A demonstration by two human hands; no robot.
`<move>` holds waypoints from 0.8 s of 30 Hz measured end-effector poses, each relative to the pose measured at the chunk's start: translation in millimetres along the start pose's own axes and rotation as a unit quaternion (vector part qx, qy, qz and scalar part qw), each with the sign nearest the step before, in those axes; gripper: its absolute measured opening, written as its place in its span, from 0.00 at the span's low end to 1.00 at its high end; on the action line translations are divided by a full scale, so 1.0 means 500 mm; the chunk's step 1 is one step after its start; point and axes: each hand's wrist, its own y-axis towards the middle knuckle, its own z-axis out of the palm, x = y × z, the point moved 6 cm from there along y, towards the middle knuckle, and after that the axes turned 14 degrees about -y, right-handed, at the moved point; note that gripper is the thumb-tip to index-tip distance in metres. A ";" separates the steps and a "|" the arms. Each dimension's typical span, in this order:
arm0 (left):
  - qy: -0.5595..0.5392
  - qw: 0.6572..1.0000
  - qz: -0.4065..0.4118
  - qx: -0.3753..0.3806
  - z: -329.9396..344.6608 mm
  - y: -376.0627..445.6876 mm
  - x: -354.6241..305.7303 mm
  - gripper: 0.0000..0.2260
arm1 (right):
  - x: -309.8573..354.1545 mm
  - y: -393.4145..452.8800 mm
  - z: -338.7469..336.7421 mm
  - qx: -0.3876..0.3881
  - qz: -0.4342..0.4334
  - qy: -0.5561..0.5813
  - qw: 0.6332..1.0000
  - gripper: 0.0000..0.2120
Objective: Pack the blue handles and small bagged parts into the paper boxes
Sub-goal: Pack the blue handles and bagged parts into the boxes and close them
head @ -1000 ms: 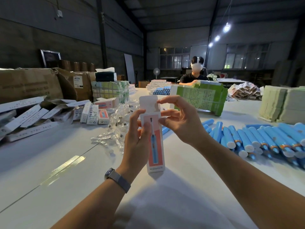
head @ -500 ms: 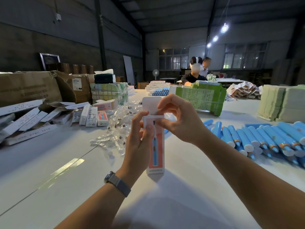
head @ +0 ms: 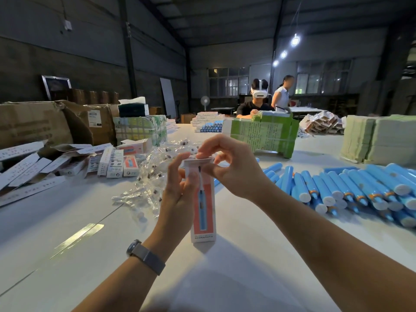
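Top flap now folded down on the slim paper box (head: 203,210), left hand (head: 180,194) gripping, right hand (head: 227,167) pinching.

The left hand (head: 180,194) grips an upright paper box (head: 203,210) above the white worktop (head: 67,221), while the right hand (head: 229,165) pinches its top flap. Blue handles (head: 351,188) lie heaped right of the hands; clear bagged parts (head: 148,183) lie just left, beyond the left hand.

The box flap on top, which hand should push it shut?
Probably the right hand: its fingertips already pinch the top flap. The left hand grips the paper box upright, steadying it.
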 end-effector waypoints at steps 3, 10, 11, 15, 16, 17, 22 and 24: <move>0.011 1.000 0.007 0.001 0.004 -0.001 -0.006 0.10 | 0.005 0.001 0.000 0.012 -0.001 -0.005 1.000 0.09; 0.035 0.999 0.026 -0.002 0.009 -0.009 -0.010 0.12 | 0.014 0.003 0.004 0.018 0.003 0.025 1.000 0.09; 0.033 0.999 0.028 -0.003 0.009 -0.008 -0.011 0.12 | 0.013 0.002 0.006 0.025 0.004 0.017 1.000 0.09; 0.008 0.999 0.031 -0.017 0.007 -0.004 -0.021 0.12 | 0.014 -0.001 0.011 0.028 -0.010 -0.001 1.000 0.06; 0.009 0.999 0.036 -0.022 0.005 -0.003 -0.023 0.12 | 0.014 -0.001 0.013 0.026 -0.009 -0.002 1.000 0.06; 0.014 0.999 0.044 -0.026 0.003 -0.001 -0.024 0.10 | 0.013 -0.001 0.013 0.025 -0.006 0.000 1.000 0.05; 0.038 0.997 0.063 -0.021 0.001 0.002 -0.027 0.07 | 0.010 0.002 0.010 0.055 0.006 -0.001 0.998 0.05; 0.038 0.997 0.063 -0.024 0.002 0.002 -0.030 0.07 | 0.011 0.003 0.007 0.071 0.010 -0.012 0.997 0.06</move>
